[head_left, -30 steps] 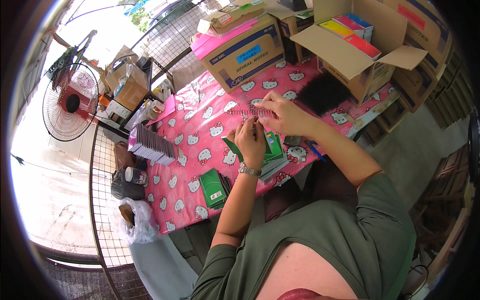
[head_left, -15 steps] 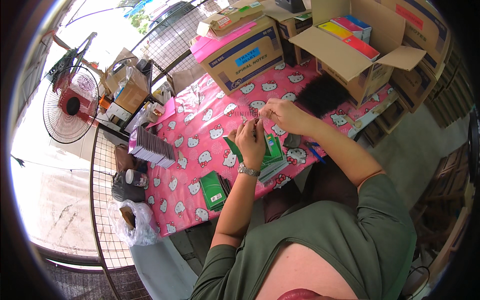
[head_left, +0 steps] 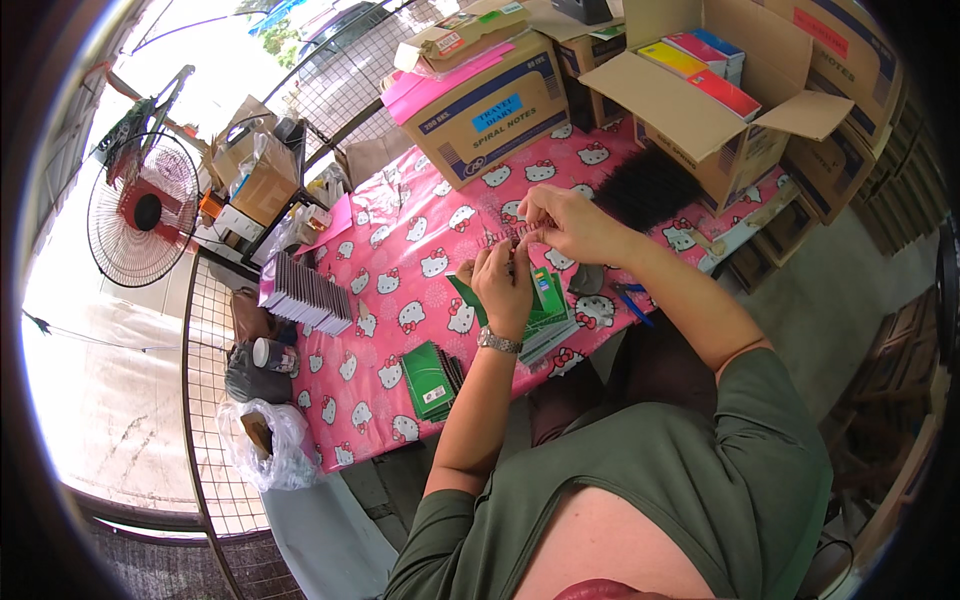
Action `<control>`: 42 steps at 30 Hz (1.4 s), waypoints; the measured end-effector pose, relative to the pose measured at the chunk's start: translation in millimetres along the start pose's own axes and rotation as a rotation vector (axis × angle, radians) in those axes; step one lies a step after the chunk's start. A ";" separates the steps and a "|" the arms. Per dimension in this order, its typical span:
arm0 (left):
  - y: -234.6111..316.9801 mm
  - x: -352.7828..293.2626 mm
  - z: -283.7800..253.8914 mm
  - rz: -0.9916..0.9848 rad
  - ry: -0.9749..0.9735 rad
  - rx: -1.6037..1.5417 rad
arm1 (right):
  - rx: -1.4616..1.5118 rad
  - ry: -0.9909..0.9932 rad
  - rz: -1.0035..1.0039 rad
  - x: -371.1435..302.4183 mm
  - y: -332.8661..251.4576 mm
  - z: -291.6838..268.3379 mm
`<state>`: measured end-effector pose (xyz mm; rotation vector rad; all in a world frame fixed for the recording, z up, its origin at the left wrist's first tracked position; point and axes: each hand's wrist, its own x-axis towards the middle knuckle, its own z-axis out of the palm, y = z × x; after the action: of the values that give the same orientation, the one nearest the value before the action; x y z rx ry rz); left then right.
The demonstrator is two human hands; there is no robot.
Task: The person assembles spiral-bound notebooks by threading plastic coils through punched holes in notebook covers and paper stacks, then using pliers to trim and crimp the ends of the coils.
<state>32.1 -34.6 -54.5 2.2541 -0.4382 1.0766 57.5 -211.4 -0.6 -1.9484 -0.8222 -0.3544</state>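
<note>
Left fingers and right fingers pinch a thin coil (a printed blue label marks one carton).

On the surface before you, the notebook stack lies toward the near edge. Left of that stack you have a second pile; farther left and behind it, a row of booklets. Pliers lie just to its right. Behind it stands a carton bearing a box; behind it, rightward, another carton holds notepads.
</note>
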 end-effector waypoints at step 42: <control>-6.9 -2.0 -2.7 -0.009 -0.004 -0.029 | 0.059 -0.132 -0.100 14.2 15.4 -4.0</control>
<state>32.9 -27.5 -57.3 2.2315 -0.4417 1.0546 78.7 -214.1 -1.0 -1.8953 -1.0072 -0.2591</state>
